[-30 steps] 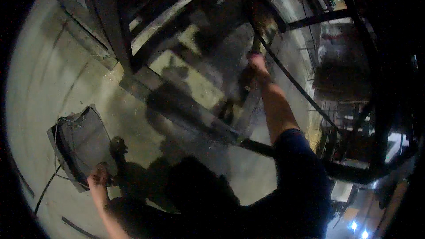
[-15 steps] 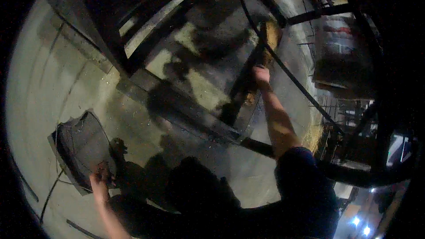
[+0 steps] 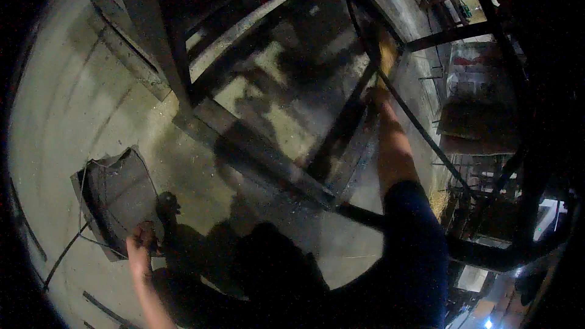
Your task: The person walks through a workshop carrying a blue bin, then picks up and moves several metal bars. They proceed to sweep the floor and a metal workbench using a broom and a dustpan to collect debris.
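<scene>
At lower left my left hand (image 3: 145,240) is closed at the near edge of a dark grey dustpan (image 3: 122,198), its fingers dim in shadow. The pan has a raised rim and lies close to the floor. My right arm stretches far forward, under a slanting dark bar. My right hand (image 3: 379,94) is closed round a brush (image 3: 386,55) with yellowish bristles, smeared by motion. The brush is beside a dark beam of a frame low over the floor; its handle is mostly hidden in the hand.
A dark metal frame (image 3: 256,161) with upright posts and low beams surrounds the reach of my right arm. A thin slanting bar (image 3: 420,125) crosses above that arm. Straw-coloured bristles (image 3: 437,201) show at the right. Shelving and a dark panel (image 3: 478,109) stand further right.
My right hand and the brush have moved forward and slightly right. My left hand stays at the dustpan. The whole view has shifted a little.
</scene>
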Motion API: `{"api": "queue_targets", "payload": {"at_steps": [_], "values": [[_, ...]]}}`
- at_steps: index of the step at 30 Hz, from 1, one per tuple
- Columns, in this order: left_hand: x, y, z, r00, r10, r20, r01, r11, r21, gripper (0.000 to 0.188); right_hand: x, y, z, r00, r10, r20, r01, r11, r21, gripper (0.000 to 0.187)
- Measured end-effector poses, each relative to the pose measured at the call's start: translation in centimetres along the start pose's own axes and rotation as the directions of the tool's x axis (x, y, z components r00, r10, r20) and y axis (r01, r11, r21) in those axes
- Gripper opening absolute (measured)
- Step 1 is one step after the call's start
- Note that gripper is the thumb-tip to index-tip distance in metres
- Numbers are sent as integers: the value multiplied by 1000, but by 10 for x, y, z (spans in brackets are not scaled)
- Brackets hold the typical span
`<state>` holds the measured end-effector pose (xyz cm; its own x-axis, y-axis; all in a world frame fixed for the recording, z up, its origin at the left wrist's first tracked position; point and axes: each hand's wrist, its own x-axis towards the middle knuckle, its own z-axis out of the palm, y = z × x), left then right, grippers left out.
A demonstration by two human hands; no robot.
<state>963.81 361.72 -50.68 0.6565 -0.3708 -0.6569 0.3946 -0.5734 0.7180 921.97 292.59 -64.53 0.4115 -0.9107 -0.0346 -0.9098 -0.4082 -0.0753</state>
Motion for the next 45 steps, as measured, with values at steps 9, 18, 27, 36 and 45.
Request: {"api": "queue_targets", "payload": {"at_steps": [9,18,27,36,45], "values": [[3,7,8,999,-26,-27,28,998,58,22,-142,-124,-38,984,173,-43,-112,791,601,7],[10,-2,-6,970,146,196,-142,989,-31,24,-177,-82,-35,944,311,110,-325,816,478,18],[-19,-1,-70,965,203,165,-188,977,-103,24,-201,-183,-58,988,130,85,-144,970,193,11],[-27,2,-76,952,245,183,-220,964,-148,27,-246,-168,-5,996,41,82,-63,955,291,22],[-18,2,-73,919,308,245,-276,949,-155,28,-329,-239,-102,950,301,78,-279,714,642,15]]}}
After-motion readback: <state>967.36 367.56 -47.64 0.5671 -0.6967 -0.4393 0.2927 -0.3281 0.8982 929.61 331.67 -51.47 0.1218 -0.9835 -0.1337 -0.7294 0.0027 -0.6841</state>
